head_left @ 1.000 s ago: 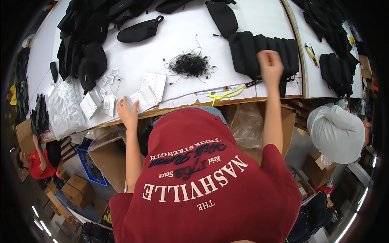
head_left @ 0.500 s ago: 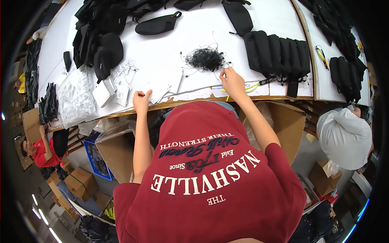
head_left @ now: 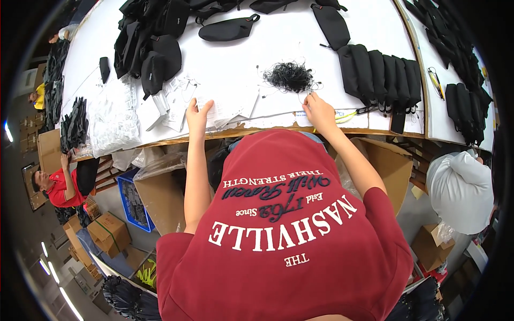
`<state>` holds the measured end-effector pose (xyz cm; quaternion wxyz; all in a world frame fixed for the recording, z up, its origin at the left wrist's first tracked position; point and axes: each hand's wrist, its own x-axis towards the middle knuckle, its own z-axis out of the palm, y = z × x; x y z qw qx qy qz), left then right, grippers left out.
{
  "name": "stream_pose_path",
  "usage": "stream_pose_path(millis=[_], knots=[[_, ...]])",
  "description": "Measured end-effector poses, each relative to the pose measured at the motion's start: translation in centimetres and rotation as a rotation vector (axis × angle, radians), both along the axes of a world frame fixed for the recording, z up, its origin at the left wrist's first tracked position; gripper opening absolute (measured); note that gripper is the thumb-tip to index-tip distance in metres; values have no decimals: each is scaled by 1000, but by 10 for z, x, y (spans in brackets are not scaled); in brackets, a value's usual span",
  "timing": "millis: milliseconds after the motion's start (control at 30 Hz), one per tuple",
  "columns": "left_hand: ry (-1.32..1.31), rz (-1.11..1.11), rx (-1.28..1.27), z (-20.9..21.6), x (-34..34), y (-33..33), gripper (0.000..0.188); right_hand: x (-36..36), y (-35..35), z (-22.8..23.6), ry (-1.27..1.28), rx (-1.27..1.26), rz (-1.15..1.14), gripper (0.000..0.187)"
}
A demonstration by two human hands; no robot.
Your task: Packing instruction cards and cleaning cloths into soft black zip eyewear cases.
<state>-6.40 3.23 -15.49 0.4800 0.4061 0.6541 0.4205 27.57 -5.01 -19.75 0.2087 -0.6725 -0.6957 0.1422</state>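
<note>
My left hand is over the table's near edge, thumb and forefinger apart, with nothing visible between them. Beside it lie white paper cards on the right and a spread of printed white tags with thin black strings on the left. My right hand is closed in a pinch at the near side of a tangled heap of black tag strings. A thin black string appears to run from the heap to its fingertips. The fingertips partly hide what they grip.
Black pouches lie piled at left, singly at the back, and in a row at right. A clear plastic bag of white tags sits left. Cardboard boxes stand under the table edge. Co-workers are at both sides.
The view has shifted, moving the scene rightward. My left hand has reached farther over the table toward the tags, its thumb and forefinger now apart. My right hand stays pinched by the string heap.
</note>
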Motion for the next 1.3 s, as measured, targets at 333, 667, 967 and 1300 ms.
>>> stream_pose_path(millis=[333, 667, 967, 1300], knots=[[82, -154, 281, 28, 17, 2, 20, -11, 29, 63, 766, 61, -87, 10], [124, -200, 63, 61, 45, -10, 43, -19, 75, 173, 1244, 144, 104, 20], [-57, -322, 92, 85, 62, -18, 17, -30, 84, 181, 1126, 196, 155, 28], [-168, -321, 110, 139, 98, -41, 15, -80, 42, 165, 834, 226, 267, 17]])
